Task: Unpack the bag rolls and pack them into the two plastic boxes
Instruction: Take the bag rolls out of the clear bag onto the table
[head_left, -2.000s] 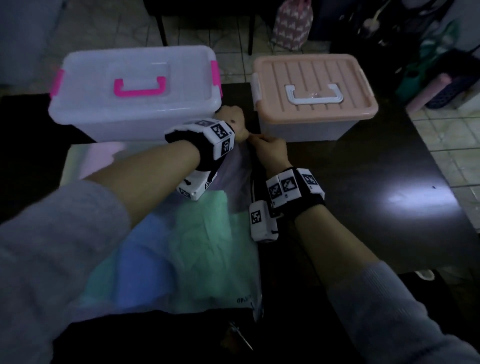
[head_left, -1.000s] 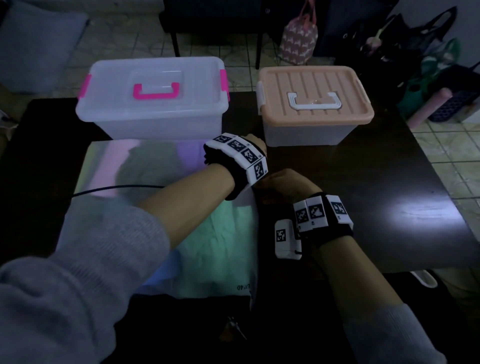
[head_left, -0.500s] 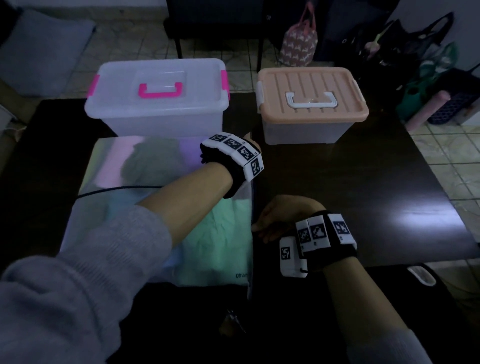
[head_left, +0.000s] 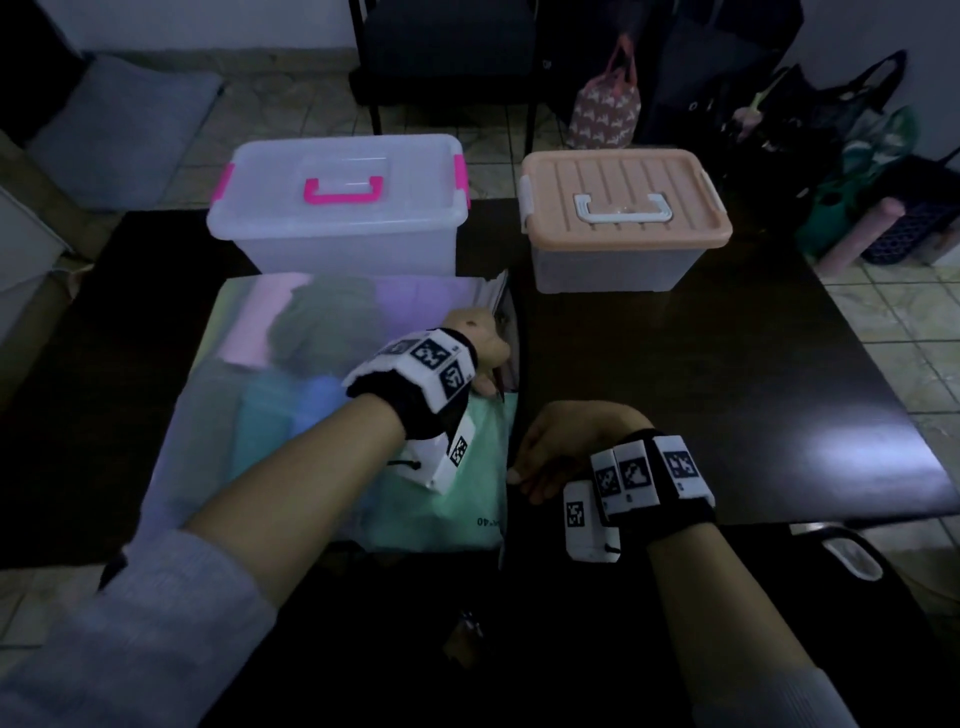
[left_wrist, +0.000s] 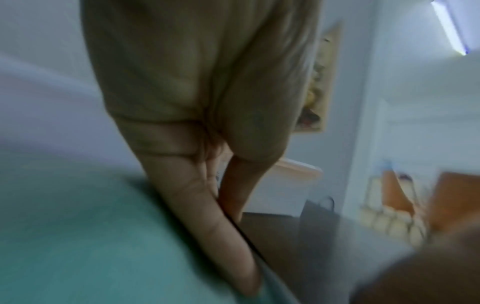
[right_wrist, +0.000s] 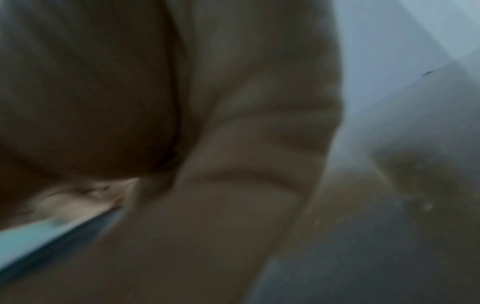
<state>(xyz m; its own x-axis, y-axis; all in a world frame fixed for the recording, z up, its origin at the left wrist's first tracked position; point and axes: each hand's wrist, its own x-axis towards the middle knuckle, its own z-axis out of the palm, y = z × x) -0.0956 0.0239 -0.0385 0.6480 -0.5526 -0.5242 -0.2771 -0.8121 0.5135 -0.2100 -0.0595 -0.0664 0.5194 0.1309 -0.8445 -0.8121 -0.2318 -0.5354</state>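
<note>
A large clear plastic package (head_left: 311, 322) of pastel bag rolls lies flat on the dark table, with a mint green roll (head_left: 457, 499) (left_wrist: 78, 236) nearest me. My left hand (head_left: 488, 364) pinches the package's right edge about halfway along; the left wrist view shows a thin dark edge between thumb and fingers (left_wrist: 207, 205). My right hand (head_left: 524, 475) holds the same edge closer to me, fingers curled; its wrist view is blurred. Behind the package stand a clear box with pink handle and latches (head_left: 337, 234) and a box with a peach lid (head_left: 618, 192), both with lids on.
Bare dark table (head_left: 727, 389) stretches to the right of the package. A small dim object (head_left: 467, 639) lies below the table's near edge. A dark chair (head_left: 447, 31) and several bags (head_left: 605, 114) stand on the tiled floor behind.
Both hands were together at the package's far right corner. My right hand has slid along the right edge toward me, and my left hand has shifted slightly nearer on that edge.
</note>
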